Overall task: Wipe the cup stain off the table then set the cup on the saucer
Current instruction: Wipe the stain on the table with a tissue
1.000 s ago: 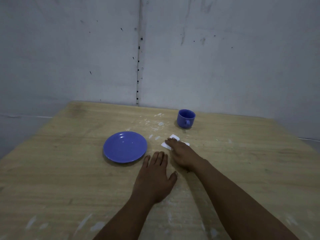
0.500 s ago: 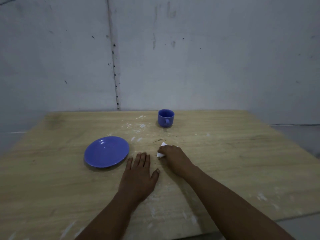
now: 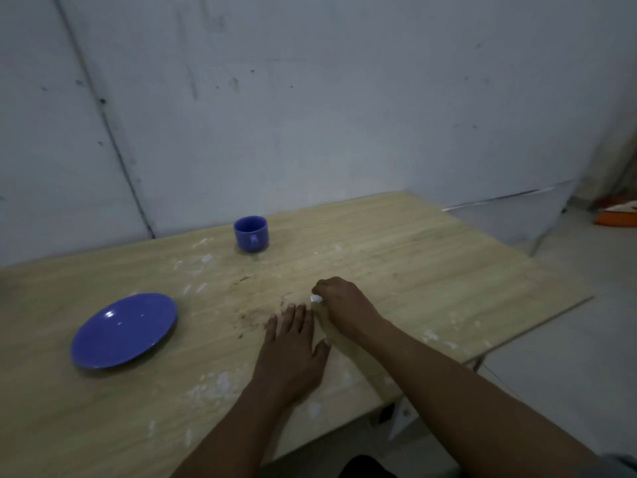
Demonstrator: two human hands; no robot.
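A blue cup (image 3: 251, 233) stands upright near the wall, its handle facing me. A blue saucer (image 3: 124, 330) lies at the left, with nothing on it. Between them a brownish smeared stain (image 3: 256, 313) marks the wooden table (image 3: 396, 263). My right hand (image 3: 339, 301) is closed around a small white tissue (image 3: 315, 299), pressed on the table just right of the stain; only a corner of the tissue shows. My left hand (image 3: 293, 353) lies flat on the table, fingers apart, right beside the stain and holding nothing.
White paint flecks dot the table. A grey wall rises directly behind the cup. The table's right edge (image 3: 537, 326) drops to a pale floor, where an orange object (image 3: 617, 219) lies far right.
The view has swung left to right and tilted. My right hand has bunched the tissue up, so less of it shows, and has pulled it nearer. The left hand stays flat.
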